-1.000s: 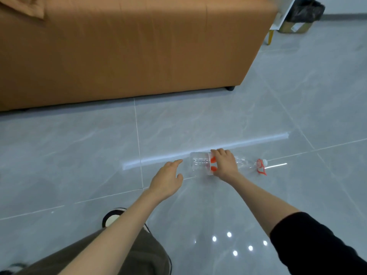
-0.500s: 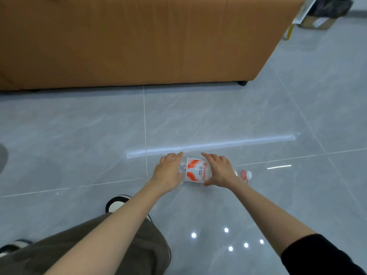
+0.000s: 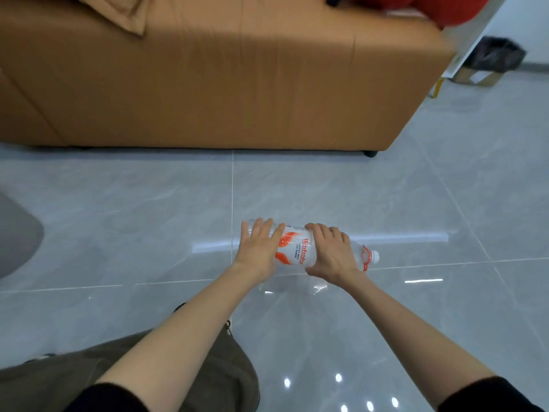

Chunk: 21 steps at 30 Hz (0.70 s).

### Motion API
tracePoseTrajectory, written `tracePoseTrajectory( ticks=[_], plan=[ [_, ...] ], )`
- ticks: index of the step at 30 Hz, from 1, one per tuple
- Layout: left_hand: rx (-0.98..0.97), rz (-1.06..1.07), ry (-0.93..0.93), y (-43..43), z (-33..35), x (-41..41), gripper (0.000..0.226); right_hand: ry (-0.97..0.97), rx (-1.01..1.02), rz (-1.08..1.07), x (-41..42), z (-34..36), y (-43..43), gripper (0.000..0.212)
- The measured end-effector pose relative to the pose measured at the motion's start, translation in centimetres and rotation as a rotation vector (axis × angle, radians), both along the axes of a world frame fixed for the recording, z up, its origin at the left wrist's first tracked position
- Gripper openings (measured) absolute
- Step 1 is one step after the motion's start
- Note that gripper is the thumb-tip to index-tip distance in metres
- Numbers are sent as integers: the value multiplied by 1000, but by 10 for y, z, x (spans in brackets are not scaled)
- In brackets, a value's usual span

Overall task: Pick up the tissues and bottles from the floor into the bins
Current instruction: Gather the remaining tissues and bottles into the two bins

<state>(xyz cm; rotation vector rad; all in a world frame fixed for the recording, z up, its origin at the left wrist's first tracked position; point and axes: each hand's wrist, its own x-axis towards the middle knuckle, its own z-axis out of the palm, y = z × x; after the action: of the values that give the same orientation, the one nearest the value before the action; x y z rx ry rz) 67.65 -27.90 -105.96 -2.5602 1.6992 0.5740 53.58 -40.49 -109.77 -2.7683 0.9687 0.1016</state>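
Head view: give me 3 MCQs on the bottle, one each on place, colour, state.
1. Where is the bottle?
A. Low by the floor, in front of the sofa
B. On a table
C. On a shelf

2. What colour is the print on its label?
A. Blue
B. Green
C. Orange-red

3. How does it lie?
A. Upright
B. On its side, neck toward the person's right
C. Upside down

Key:
1 A, grey tiles lie under it and the sofa's front is behind it.
2 C, the label shows orange-red shapes and lettering on white.
3 B, it lies crosswise, with the left hand on its base end and the right hand gripping near the neck.
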Motion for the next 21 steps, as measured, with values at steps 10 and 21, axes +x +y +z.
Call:
tracePoseTrajectory(
  ticks=[10, 21],
  plan=[
    [-169, -42, -286, 8, 115, 80, 93, -252, -231, 174, 77, 125, 18, 85],
    [-257, 176, -442, 129, 234, 172, 89, -526, -302, 404, 181, 237, 106, 88]
  ],
)
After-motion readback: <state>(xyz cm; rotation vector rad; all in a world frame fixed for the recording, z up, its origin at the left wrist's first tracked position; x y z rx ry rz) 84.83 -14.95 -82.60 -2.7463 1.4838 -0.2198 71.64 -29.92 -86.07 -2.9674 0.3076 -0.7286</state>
